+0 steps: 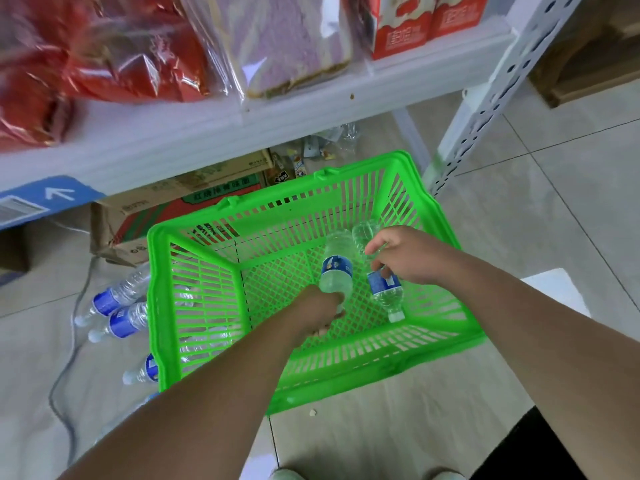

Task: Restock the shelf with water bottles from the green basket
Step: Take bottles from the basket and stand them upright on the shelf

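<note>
A first water bottle (pixel 335 268) and a second water bottle (pixel 385 284), both blue-labelled, sit inside the green basket (pixel 194 306) on the tiled floor, as a person reaches in with both arms. The left hand (pixel 323 306) is closed around the neck end of the first; the right hand (pixel 412 258) is curled over the middle of the second, whose white cap points back toward the person. Both bottles run lengthwise away from the person, bases toward the shelf (pixel 207 133), so each hand already has its own bottle and the shelf lies ahead and above. No other bottle shows in the basket, which suggests these 2 are the last. At least 3 loose bottles (pixel 114 299) lie on the floor just left of the basket, beside a grey cable (pixel 69 375). A cardboard box (pixel 173 209) sits under the shelf, which carries red packets (pixel 104 46), wrapped bread (pixel 284 39) and red cartons (pixel 401 29).
</note>
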